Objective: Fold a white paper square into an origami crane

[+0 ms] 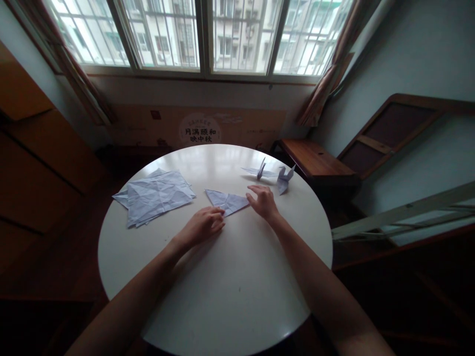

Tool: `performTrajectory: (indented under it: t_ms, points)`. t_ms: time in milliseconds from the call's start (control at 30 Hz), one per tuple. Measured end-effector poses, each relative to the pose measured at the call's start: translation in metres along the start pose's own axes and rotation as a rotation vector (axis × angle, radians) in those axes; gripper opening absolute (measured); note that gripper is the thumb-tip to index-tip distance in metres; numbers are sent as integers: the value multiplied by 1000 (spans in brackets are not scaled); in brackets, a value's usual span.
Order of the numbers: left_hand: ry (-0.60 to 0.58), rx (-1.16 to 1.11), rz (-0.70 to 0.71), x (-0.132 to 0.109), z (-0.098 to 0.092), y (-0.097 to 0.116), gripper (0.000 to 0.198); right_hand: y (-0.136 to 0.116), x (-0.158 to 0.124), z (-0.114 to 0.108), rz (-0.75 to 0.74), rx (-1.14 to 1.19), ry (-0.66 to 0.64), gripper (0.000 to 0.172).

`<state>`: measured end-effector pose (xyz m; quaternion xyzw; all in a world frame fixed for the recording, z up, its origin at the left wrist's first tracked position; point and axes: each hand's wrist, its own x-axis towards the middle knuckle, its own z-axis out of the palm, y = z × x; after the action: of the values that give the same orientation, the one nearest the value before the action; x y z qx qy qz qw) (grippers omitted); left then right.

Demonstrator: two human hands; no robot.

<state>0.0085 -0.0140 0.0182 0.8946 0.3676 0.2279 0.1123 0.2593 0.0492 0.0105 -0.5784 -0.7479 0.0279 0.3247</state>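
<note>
Lying flat on the round table (237,277), in the far half and about midway between the left and right edges: a folded triangle (233,201) of creased paper, with its long side toward the far edge and one tip toward the near edge. Left hand (208,222): resting low over the table, loosely curled, touching the triangle at its near tip; impossible to tell from here whether pinched on it. Right hand (264,201): half spread at the triangle's right tip, with thumb and forefinger apart and nothing between them; too close to tell whether touching the paper.

Beside the left edge of the table: a stack (159,197) of creased sheets, overlapping askew, well apart from the left hand. Toward the far right edge, beyond the right hand: two paper cranes (284,180), close together. Past the far edge: a banner (237,123) below the window (203,39). Past the right edge: a wooden bench (315,153).
</note>
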Motion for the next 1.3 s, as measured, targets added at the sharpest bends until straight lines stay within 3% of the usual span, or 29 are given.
performTrajectory:
  t_ms: [133, 400, 767, 1067, 1167, 1300]
  points:
    - [4, -63, 27, 1, 1, 1, 17, -7, -2, 3, -82, 66, -105, 26]
    - [20, -96, 54, 1, 1, 2, 16, -18, -4, 3, -21, 36, -266, 23]
    - [17, -89, 75, 2, 3, 0, 15, -20, -4, -1, -6, 115, -242, 12]
    - [5, -33, 69, 2, 2, 2, 15, -21, -1, -2, 34, 312, -215, 4]
    - [93, -11, -10, 2, 0, 2, 14, -21, 0, -2, 39, 423, -170, 5]
    - [292, -256, -342, 7, 2, -4, 37, -22, 3, -2, 37, 550, -29, 10]
